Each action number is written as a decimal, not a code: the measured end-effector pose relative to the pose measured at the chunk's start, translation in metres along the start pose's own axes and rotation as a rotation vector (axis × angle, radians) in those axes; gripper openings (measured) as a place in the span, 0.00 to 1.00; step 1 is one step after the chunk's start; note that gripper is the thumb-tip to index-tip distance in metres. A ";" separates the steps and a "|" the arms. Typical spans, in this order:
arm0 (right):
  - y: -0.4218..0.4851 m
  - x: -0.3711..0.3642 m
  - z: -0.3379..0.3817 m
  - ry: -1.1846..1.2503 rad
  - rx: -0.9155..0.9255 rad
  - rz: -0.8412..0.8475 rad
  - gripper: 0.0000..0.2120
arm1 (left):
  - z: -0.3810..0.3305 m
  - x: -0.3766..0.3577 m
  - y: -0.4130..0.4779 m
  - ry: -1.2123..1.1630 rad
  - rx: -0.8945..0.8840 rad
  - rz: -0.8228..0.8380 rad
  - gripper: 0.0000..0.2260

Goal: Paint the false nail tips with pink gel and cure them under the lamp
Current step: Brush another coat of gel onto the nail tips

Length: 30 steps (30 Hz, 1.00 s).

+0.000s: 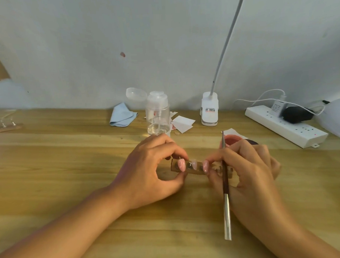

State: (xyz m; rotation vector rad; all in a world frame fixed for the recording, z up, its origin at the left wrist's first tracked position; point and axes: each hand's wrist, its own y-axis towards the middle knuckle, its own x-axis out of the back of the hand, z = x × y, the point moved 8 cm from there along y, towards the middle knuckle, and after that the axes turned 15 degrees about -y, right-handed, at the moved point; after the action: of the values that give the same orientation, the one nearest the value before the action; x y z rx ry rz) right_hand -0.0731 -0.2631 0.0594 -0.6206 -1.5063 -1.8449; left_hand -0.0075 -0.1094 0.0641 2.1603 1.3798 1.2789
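The nail strip (198, 171) is pinched steady by the left hand (147, 168); the brush (226, 204) is gripped, parked, by the right hand (250, 168).

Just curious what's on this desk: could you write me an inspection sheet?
Surface: light wooden table.
Job's things: brown strip bearing pink false nail tips; pot of pink gel; white clip lamp.
Clutter: clear pump bottle, blue cloth, white paper squares.
Grips: left hand pinches the strip; right hand holds a thin brush.
Cables: white cord by white power strip.
Surroundings: pale grey wall.
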 end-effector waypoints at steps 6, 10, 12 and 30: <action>0.000 -0.003 -0.001 -0.021 0.013 0.009 0.09 | -0.004 -0.003 -0.001 0.006 -0.016 0.021 0.06; 0.000 -0.006 -0.001 -0.050 0.016 0.031 0.09 | -0.004 -0.005 -0.001 0.010 0.002 0.035 0.06; 0.000 -0.006 0.000 -0.064 0.026 0.026 0.08 | -0.003 -0.005 -0.001 0.008 0.016 0.039 0.07; 0.008 0.024 -0.017 0.666 -0.195 -0.188 0.10 | 0.035 -0.001 0.000 0.090 0.223 0.010 0.11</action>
State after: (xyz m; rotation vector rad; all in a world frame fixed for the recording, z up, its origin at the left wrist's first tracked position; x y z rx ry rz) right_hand -0.0824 -0.2849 0.0785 0.0729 -0.9701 -2.0740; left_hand 0.0202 -0.1023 0.0440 2.2789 1.6186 1.2952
